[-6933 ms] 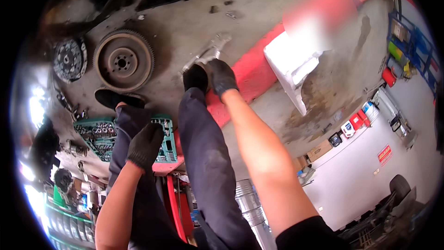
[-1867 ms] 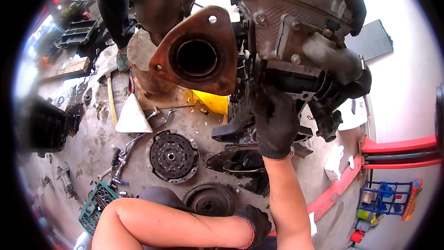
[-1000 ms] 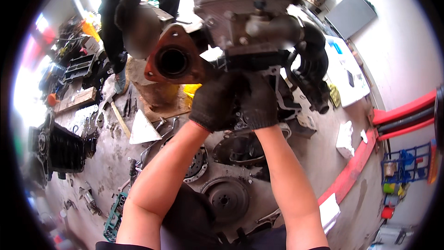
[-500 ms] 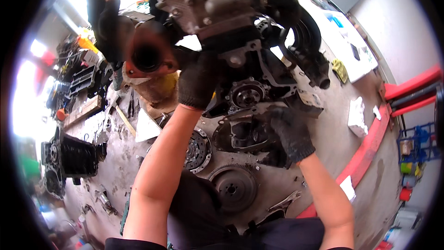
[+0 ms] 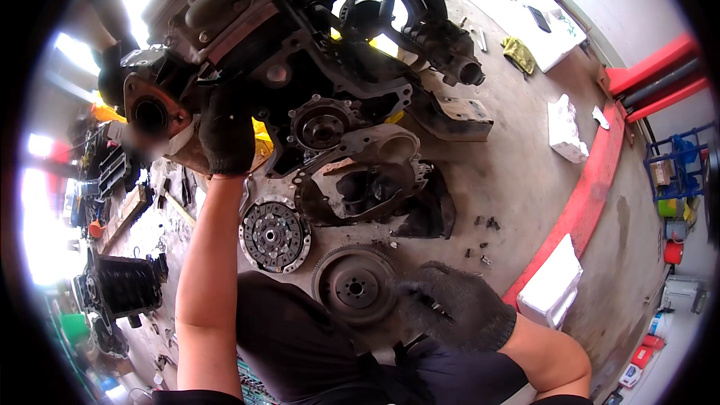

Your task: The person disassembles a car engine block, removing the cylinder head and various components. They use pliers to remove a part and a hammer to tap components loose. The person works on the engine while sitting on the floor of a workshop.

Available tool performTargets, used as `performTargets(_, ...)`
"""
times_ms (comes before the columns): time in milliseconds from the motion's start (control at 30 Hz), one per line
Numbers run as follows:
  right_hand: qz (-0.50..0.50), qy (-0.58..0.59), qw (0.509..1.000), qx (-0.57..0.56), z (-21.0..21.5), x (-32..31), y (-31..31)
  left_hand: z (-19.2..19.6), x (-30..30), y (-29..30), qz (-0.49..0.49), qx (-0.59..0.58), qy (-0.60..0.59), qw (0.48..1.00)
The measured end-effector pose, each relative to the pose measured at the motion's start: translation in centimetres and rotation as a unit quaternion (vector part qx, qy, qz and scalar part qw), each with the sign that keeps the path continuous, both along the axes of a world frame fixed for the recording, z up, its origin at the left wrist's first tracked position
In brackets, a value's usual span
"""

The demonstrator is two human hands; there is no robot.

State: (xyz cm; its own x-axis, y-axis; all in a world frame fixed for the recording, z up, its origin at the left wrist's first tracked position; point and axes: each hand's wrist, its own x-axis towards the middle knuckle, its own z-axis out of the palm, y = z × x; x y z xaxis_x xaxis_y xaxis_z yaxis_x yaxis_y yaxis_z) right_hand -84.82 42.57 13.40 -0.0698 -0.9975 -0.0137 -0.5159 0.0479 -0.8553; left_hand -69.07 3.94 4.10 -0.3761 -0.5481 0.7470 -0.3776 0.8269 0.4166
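Gloves of dark knit cover both hands. Upper left of the frame, the left hand point(image 5: 227, 133) is raised on a bare forearm and pressed against the underside of a large engine assembly point(image 5: 300, 45), its fingers curled onto the dark metal just right of a rusty round flange opening point(image 5: 150, 114); whether it truly grips a part or only braces there cannot be told. The engine assembly fills the upper centre, hanging above the concrete floor point(image 5: 525, 180), with a round pulley point(image 5: 321, 127) showing on its face and a thick black hose curving across its top. Lower right of centre, the right hand point(image 5: 454, 307) hangs low with fingers loosely bent and holds nothing, just right of a dark flywheel point(image 5: 354, 285) lying flat on the floor. Left of the flywheel lies a clutch disc point(image 5: 274, 234), and above them a bell housing point(image 5: 367, 187) rests on the floor. A red lift arm point(image 5: 592, 195) runs diagonally down the right side, with a white foam block point(image 5: 551, 285) beside it lower down and another white block point(image 5: 566, 129) higher up. The person's dark trousers fill the bottom centre.
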Motion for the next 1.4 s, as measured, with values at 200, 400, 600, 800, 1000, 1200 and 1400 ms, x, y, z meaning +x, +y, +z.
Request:
performTargets(200,-0.024,-0.054,0.998,0.036,-1.6,-1.6,0.4,-0.3,0.2,-0.6,0.048,-0.009,-0.034,0.998)
performTargets(400,-0.014,-0.100,0.995,0.011,-3.4,-2.8,0.9,-0.3,-0.1,-0.9,0.077,-0.033,-0.077,0.993)
performTargets(600,-0.005,-0.130,0.991,0.039,-3.2,-3.9,0.8,0.6,-0.4,-0.1,0.104,-0.108,-0.125,0.981)
performTargets(800,0.000,-0.180,0.979,0.091,-3.7,-3.5,0.5,0.6,-0.7,0.4,0.100,-0.016,-0.084,0.991)
performTargets(1000,-0.007,-0.172,0.975,0.139,-3.1,-2.6,1.4,2.4,0.4,-0.2,0.067,-0.101,-0.194,0.973)
performTargets(1200,-0.014,-0.127,0.977,0.170,-2.0,-2.2,2.1,1.9,0.5,-0.7,0.088,-0.130,-0.239,0.958)
performTargets(1400,-0.255,-0.127,0.933,0.220,-9.8,-8.9,7.4,0.1,0.9,-1.1,0.067,-0.080,-0.155,0.982)
